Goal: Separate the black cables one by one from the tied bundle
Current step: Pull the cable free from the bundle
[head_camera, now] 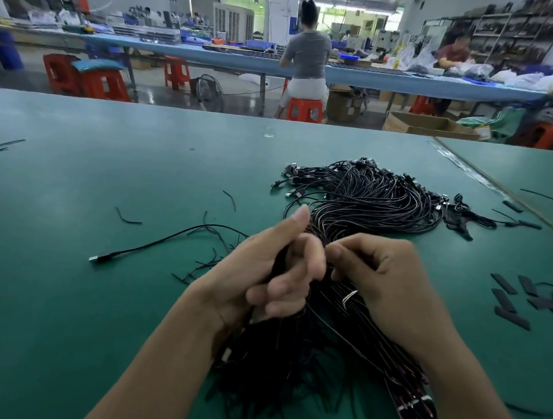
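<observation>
Partly behind left hand [262, 271] and right hand [389, 276], the bundle [363, 199].

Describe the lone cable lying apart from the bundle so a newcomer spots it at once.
Start at the green table, then the black bundle the left hand grips. Left of that hand lies one long cable, curving out to a silver plug. The black bits around it are short offcuts with no plug.
</observation>
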